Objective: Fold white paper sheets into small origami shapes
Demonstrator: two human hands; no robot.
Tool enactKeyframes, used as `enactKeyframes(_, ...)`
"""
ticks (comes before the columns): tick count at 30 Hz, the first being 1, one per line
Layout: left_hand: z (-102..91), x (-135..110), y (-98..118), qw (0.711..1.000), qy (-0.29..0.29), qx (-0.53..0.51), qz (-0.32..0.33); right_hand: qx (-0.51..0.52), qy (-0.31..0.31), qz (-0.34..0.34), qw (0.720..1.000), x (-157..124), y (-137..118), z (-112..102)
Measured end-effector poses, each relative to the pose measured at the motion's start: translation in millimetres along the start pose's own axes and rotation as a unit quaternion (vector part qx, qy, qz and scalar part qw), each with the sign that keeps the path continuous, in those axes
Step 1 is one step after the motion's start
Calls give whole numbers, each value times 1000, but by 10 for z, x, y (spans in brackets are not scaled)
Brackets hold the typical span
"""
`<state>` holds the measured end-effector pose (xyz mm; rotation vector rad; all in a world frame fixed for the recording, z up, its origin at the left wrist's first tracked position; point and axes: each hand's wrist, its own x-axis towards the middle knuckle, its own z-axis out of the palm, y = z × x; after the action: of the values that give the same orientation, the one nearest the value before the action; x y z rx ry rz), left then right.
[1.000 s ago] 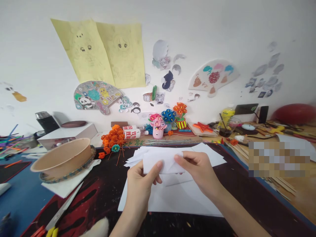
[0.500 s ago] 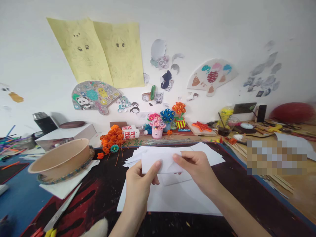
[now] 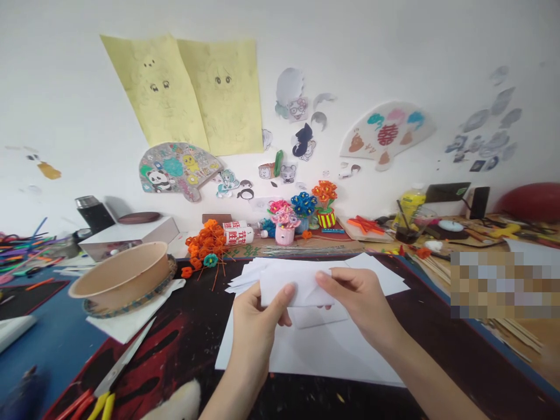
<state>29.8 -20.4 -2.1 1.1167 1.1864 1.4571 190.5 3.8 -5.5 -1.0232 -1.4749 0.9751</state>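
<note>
A small folded white paper [image 3: 301, 290] is held up between both hands, above the desk. My left hand [image 3: 260, 312] pinches its lower left end, thumb in front and fingers behind. At the right end my right hand [image 3: 356, 291] grips it the same way, its thumb pressed near the upper edge. Below lies a large white sheet [image 3: 332, 353], with another folded white piece [image 3: 321, 317] on top of it. More white sheets [image 3: 380, 274] are spread behind the hands.
Scissors [image 3: 116, 367] with red and yellow handles lie front left, near a tan oval bowl [image 3: 120, 274]. Orange fuzzy flowers [image 3: 207, 239], potted craft flowers [image 3: 286, 224] and a yellow bottle [image 3: 411, 207] stand along the wall. Thin sticks [image 3: 511, 335] lie on the right.
The whole view has shifted, so everything sits slightly further right in the picture. Both hands keep the same hold on the folded paper.
</note>
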Motion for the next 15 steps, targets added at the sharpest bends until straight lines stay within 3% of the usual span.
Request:
enactKeyframes(9, 3, -22, 7, 1000, 8, 2, -5, -14, -2, -3, 1000, -11, 15, -13)
enactKeyframes(15, -19, 6, -42, 1000, -6, 5, -2, -38, 33, -41, 998, -47, -17, 11)
